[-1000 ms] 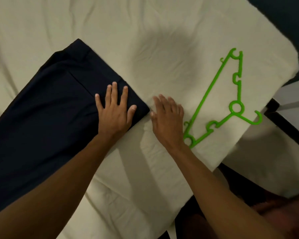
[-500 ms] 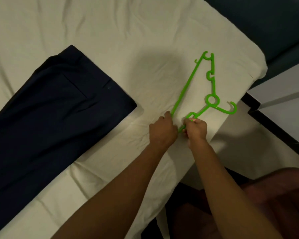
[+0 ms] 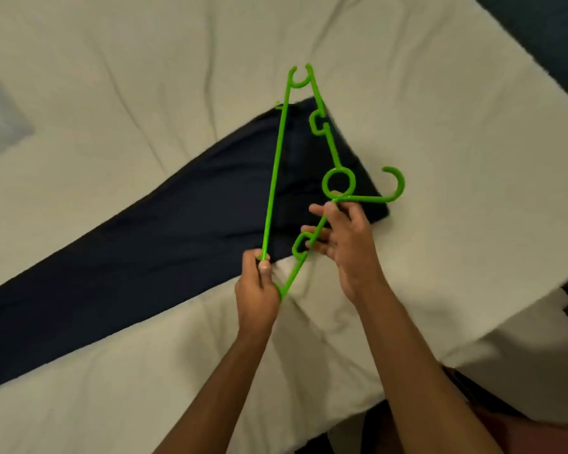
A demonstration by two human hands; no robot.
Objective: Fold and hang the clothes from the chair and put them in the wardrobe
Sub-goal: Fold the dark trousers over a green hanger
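Both hands — left hand (image 3: pixel 256 290), right hand (image 3: pixel 348 244) — clasping the green hanger (image 3: pixel 274 178) (above navy trousers (image 3: pixel 145 250) on the bed (image 3: pixel 440 142)).

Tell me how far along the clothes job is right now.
Done: the dark trousers lie folded flat on the bed sheet. In hand: left hand and right hand hold the green hanger above them. Left: hanging the trousers and reaching the wardrobe, which is out of view.
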